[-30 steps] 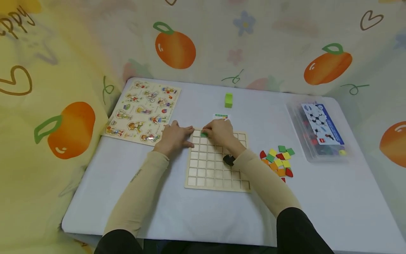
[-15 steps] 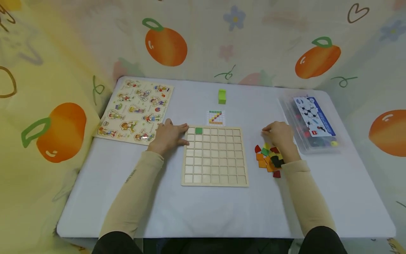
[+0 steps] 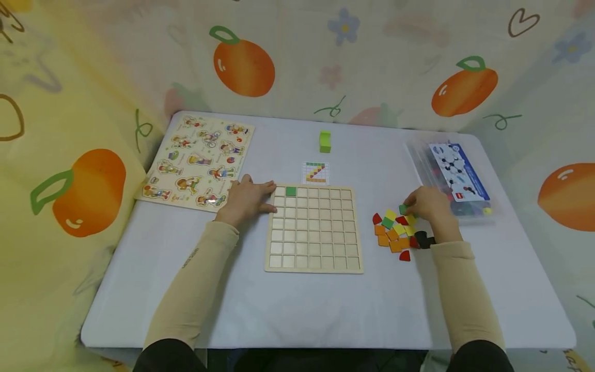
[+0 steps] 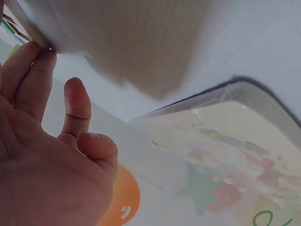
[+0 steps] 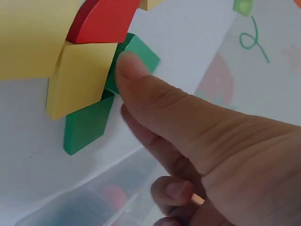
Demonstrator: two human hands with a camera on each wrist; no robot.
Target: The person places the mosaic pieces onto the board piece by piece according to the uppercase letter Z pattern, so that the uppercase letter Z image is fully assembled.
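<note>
Board (image 3: 314, 235) sits against the loosely spread left hand (image 3: 245, 201), probably for steadying; well apart, the right hand (image 3: 430, 205) pinches a green tile (image 5: 145, 52), loose tiles (image 3: 392, 234) handily close by.

curtained play nook, fruit-print drapes (image 3: 381, 67), toy tiles (image 3: 395, 246)

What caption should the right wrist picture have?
A right hand touches a green tile beside a yellow tile and red wedge tile.

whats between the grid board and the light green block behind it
A small printed pattern card lies between the grid board and the light green block, as the head view shows.
</note>
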